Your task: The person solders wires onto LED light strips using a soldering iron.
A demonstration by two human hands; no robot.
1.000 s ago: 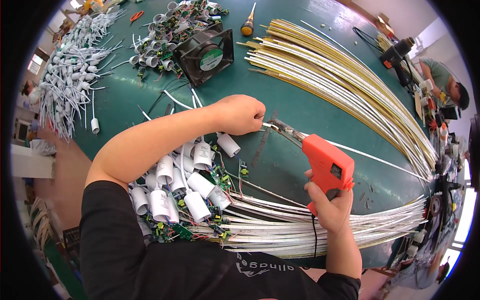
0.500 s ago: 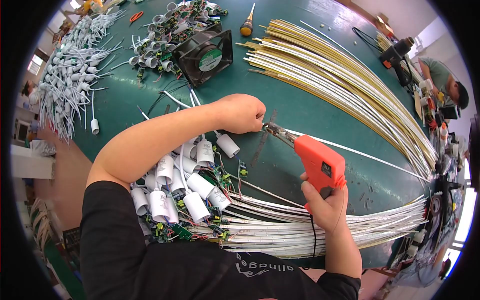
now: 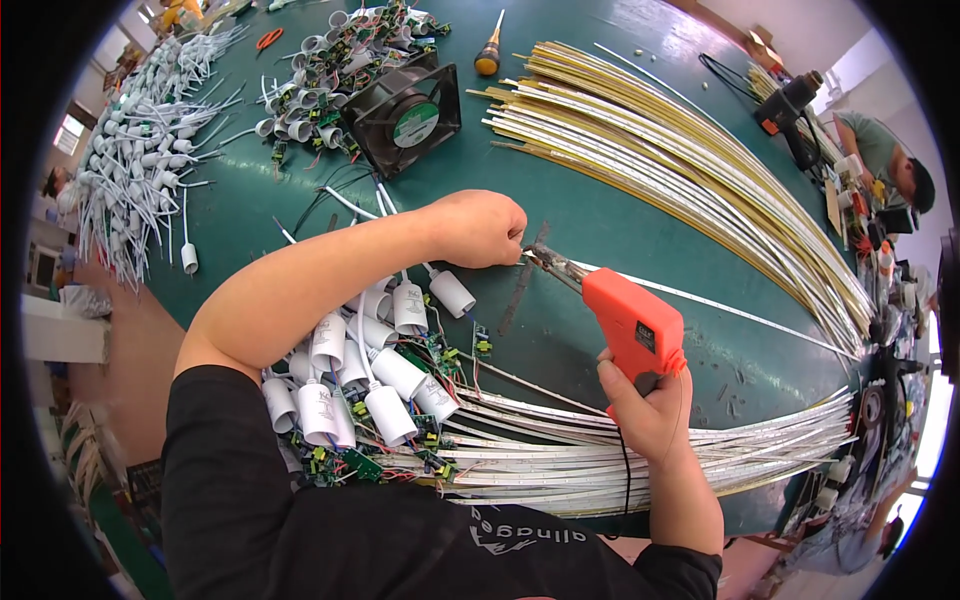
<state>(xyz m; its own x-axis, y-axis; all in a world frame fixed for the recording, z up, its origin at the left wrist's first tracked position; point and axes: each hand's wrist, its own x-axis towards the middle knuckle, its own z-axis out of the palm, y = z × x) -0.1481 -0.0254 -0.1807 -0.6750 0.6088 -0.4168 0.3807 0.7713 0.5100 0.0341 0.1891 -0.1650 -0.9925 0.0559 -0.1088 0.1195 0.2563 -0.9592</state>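
Note:
My left hand (image 3: 482,228) is closed in a pinch over the middle of the green table. What its fingertips hold is mostly hidden; only a small pale end shows beside them. In my right hand (image 3: 652,418) is a red soldering gun (image 3: 632,322), gripped by its handle. Its dark metal tip meets the spot just right of my left fingertips. From that spot a single narrow white LED strip (image 3: 700,303) runs off to the right. Below my left forearm lie several white lamp caps (image 3: 390,415) with cables and small green circuit boards (image 3: 365,463).
White LED strips (image 3: 600,470) lie near my body; a yellow-and-white bundle (image 3: 660,150) fans across the far right. A black fan (image 3: 405,115), a screwdriver (image 3: 488,58) and orange scissors (image 3: 269,39) rest farther back. White cabled parts (image 3: 150,150) are heaped left; a heat gun (image 3: 790,105) sits right.
Both hands and the soldering gun stay nearly in place. The gun's tip has shifted very slightly left, and the whole view has moved a little.

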